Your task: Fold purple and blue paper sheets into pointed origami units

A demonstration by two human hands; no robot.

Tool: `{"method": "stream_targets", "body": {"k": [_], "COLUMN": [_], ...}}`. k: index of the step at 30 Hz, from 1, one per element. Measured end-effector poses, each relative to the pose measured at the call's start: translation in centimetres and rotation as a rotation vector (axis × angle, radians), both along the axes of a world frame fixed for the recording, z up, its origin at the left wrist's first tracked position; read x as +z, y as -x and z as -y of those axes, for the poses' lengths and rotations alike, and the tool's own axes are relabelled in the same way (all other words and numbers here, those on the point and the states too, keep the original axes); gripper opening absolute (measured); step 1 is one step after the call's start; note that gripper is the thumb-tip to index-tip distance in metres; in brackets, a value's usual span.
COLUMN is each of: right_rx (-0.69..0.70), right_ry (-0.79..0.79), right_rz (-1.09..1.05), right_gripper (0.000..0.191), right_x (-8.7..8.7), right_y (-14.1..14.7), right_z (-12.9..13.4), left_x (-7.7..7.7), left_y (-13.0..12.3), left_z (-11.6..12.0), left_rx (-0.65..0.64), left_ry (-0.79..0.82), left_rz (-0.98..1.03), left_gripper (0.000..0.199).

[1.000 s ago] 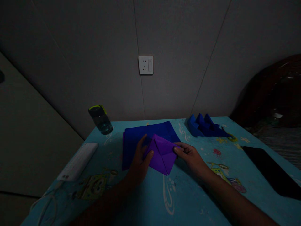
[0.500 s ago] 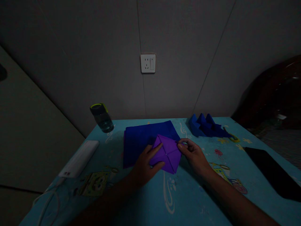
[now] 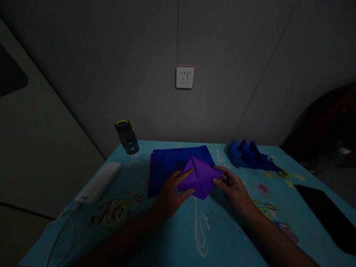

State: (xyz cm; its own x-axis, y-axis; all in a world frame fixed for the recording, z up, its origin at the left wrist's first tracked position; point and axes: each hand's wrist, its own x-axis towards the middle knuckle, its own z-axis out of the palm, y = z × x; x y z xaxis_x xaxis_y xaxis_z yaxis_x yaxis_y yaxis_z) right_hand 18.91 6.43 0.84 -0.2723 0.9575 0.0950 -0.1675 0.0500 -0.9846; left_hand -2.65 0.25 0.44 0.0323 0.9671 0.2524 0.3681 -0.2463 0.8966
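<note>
A folded purple paper square [image 3: 200, 177] lies on the light blue cartoon tablecloth [image 3: 172, 230], overlapping the near right corner of a stack of dark blue paper sheets [image 3: 174, 165]. My left hand [image 3: 171, 193] pinches the purple paper's left side, index finger on top, thumb at its lower edge. My right hand [image 3: 232, 187] grips its right corner between thumb and fingers. The paper shows creases meeting at its middle.
Several folded blue paper shapes [image 3: 249, 154] sit at the back right. A clear bottle with a yellow-green lid [image 3: 128, 136] stands at the back left. A white power bank [image 3: 98, 181] with a cable lies left. A black phone [image 3: 326, 213] lies right. A wall socket [image 3: 185, 77] is behind.
The purple paper has been turned and closed up into a smaller diamond. My left index finger moved on top of it. My view shifted left, so everything sits further right.
</note>
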Motion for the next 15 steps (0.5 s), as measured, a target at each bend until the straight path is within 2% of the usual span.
{"method": "stream_targets", "body": {"k": [5,9,15], "right_rx": [-0.018,-0.018,0.000], "right_ry": [0.026,0.052,0.004], "right_rz": [0.003,0.061,0.139], "right_gripper": [0.041,0.048,0.057], "right_x": [0.16,0.42,0.51], "right_y": [0.07,0.13,-0.01], "right_z": [0.16,0.53,0.96], "left_x": [0.38,0.50,0.20], "left_y": [0.03,0.27,0.46], "left_z": [-0.01,-0.14,-0.25], "left_rx": [-0.003,0.058,0.101], "left_ry": [-0.006,-0.088,-0.154], "left_rz": [0.033,-0.142,-0.395], "left_gripper": [0.057,0.055,0.052]}}
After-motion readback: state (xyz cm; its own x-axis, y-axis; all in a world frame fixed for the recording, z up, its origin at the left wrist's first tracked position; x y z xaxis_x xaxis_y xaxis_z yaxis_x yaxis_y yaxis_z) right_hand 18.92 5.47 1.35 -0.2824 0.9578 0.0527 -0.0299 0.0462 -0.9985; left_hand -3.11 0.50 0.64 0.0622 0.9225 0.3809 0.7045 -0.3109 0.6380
